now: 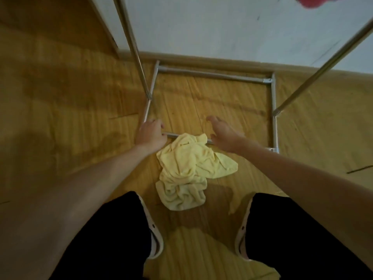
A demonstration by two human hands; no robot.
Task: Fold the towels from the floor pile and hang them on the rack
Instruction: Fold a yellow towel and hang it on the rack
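A yellow wood-grain plank floor (60, 102) meets a pale scuffed wall (222, 27) along a tan wooden skirting board (212, 61).

You look straight down at a crumpled yellow towel (184, 172) on the wooden floor (60, 118), its top edge lying over the front bar of the metal rack (214, 74) base. Your left hand (150, 135) hangs with fingers curled, your right hand (223, 134) with fingers loosely spread, both above that bar. Your white shoes (156, 239) flank the towel.
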